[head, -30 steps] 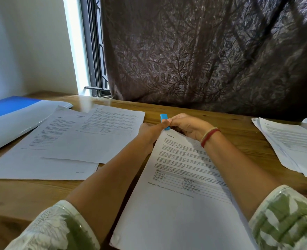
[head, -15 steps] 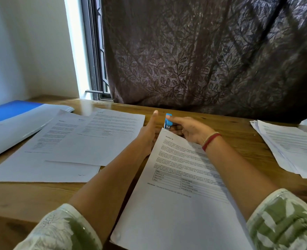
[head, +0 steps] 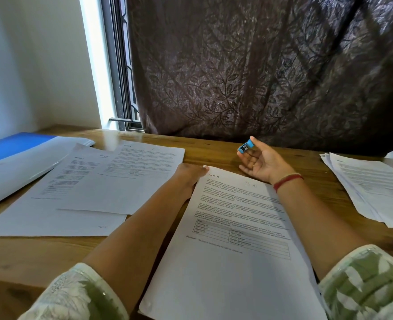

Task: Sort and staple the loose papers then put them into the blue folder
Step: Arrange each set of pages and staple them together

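Two things have changed in the last second. Your right hand (head: 263, 161) has come away from the top corner of the centre set of papers (head: 232, 227), and it has turned palm up just above the tabletop (head: 216, 153). It pinches the small blue stapler (head: 245, 147) between thumb and fingertips. A moment ago both of your hands were bunched over that corner with the stapler pressed on it.

Your left hand (head: 189, 175) stays on the top-left corner of the set, fingers laid over the sheets, holding them in place but gripping nothing.

I read that as the staple having been driven, so this set is probably bound. Your left hand covers the corner, though, so the staple itself cannot be seen. Check it before you move on.

The set lies in front of you, heading away from you. The blue folder (head: 13, 144) lies open at the far left, well apart from it, with other sheets (head: 86, 181) fanned out between them. A further pile (head: 371, 185) waits at the right edge, so sorting and stapling are likely not finished, and nothing can yet be seen filed.
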`<state>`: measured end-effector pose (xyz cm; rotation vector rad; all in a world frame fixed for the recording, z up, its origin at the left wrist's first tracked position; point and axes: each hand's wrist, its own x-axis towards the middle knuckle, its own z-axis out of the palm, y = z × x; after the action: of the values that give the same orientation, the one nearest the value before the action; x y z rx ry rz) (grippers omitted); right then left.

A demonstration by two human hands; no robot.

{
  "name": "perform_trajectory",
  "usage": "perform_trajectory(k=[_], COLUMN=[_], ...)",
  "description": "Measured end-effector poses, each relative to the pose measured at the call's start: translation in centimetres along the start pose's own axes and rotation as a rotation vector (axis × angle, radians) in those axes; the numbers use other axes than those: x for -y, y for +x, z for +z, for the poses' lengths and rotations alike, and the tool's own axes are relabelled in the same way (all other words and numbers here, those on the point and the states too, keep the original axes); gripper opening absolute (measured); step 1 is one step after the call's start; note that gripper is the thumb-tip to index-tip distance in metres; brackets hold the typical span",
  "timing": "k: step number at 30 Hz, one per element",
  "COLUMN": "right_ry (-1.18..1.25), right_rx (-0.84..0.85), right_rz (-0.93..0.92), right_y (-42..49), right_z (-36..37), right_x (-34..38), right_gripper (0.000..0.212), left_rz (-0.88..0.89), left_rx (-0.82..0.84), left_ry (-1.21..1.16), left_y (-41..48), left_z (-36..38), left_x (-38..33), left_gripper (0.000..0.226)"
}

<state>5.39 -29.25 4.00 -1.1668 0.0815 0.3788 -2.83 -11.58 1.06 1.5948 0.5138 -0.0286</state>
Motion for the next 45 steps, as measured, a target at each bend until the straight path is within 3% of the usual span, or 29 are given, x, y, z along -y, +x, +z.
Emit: perform_trajectory(k=[7,11,16,20,23,25,30,35,40,43,45], right_ry=[0.023,-0.119,-0.566,-0.785,-0.697,-0.587,-0.357,-0.453,-0.628,-0.682,-0.748], right_rx=[-0.032,-0.107,-0.403,-0.423,-0.474,-0.491,-0.291,-0.232,-0.243,-0.251,-0.244], right_rz=[0.019,-0.045,-0.223,-0.283,-0.313,-0.308,-0.118,-0.094,-0.184,-0.28,-0.346], right_y=[-0.5,-1.7,-4.0,-5.1,-5.7,-6.0,-6.1,-5.6,-5.3,-5.6,-5.8], right_z=[-0.5,-0.1,-1.3,-2.5,-3.1,-3.2,-1.2,1.2,1.5,1.6,1.8], right_x=[0.5,1.8,2.3,0.5,-0.3,-0.4,-2.4,-4.0,-5.2,-5.8,-6.3], right_gripper=[0.038,0.037,0.045,0.038,0.026,0.028,0.045,0.048,0.04,0.036,0.032], left_rz=[0.032,0.062,0.092,0.054,0.133,0.207,0.274,0.326,0.28,0.246,0.191], left_rx=[0.04,0.052,0.267,0.352,0.157,0.017,-0.243,-0.506,-0.541,-0.465,-0.444], left_ry=[-0.062,0.035,0.321,0.44,0.357,0.252,-0.016,-0.074,0.03,0.331,0.551], left_y=[0.0,-0.1,-1.8,-3.1,-2.8,-1.8,0.0,0.9,1.3,0.4,-0.3], left_z=[-0.4,-0.7,-2.4,-3.4,-3.6,-4.1,-6.5,-8.2,-8.9,-9.5,-10.1], left_x=[-0.1,-0.2,-1.1,-1.3,-1.4,-1.5,-0.9,-0.1,0.7,0.1,-0.5], left_gripper=[0.021,0.03,0.025,0.019,0.006,0.016,0.026,0.032,0.033,0.041,0.061])
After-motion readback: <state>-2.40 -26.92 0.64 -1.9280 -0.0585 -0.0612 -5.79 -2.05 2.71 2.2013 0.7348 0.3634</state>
